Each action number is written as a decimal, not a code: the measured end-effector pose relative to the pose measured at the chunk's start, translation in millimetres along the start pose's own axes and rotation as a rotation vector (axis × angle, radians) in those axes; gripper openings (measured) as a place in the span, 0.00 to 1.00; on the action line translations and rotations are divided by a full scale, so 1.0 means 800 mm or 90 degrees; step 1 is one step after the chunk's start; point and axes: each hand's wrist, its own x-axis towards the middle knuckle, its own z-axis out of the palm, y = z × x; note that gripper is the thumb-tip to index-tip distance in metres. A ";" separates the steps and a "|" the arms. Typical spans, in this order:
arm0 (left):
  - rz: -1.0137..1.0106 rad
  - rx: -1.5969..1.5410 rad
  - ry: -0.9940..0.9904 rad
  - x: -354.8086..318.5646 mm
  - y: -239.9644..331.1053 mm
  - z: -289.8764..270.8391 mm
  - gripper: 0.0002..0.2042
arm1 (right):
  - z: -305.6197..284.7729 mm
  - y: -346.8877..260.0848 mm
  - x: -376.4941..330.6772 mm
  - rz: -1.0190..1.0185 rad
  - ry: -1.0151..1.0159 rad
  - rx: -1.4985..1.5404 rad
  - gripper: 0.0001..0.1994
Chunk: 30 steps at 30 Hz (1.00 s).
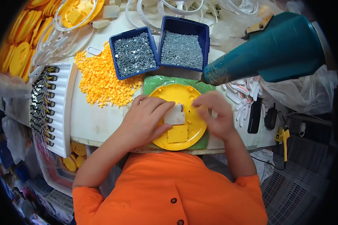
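A round yellow plastic shell (197, 127) lies on a green mat at the table's near edge, its inner side up. In its middle sits a white rectangular part (175, 115), with a yellow rectangular cover (177, 134) just below it. My left hand (144, 114) rests over the shell's left side, index finger and thumb closed about the white part's upper and lower edges. My right hand (218, 114) hovers at the shell's right rim, fingers curled. It is smeared by motion, so whether anything is in its fingers cannot be seen.
Two blue bins (158, 60) of small metal parts stand behind the shell. Small yellow pieces (101, 80) lie heaped left, beside a white foam tray (64, 108). A teal power tool (266, 48) reaches in from the right, above white parts (244, 93).
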 end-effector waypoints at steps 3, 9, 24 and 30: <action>0.017 0.040 0.008 0.005 0.006 -0.004 0.31 | -0.029 0.007 0.035 -0.017 0.039 -0.258 0.09; 0.148 0.170 -0.039 0.032 0.003 -0.007 0.25 | -0.024 0.048 0.083 -0.058 0.017 -0.376 0.10; 0.081 0.105 0.236 0.167 -0.076 -0.014 0.13 | -0.016 0.085 0.146 -0.128 -0.053 -0.406 0.05; 0.079 0.150 0.264 0.186 -0.114 0.003 0.09 | -0.001 0.082 0.161 -0.138 -0.057 -0.402 0.04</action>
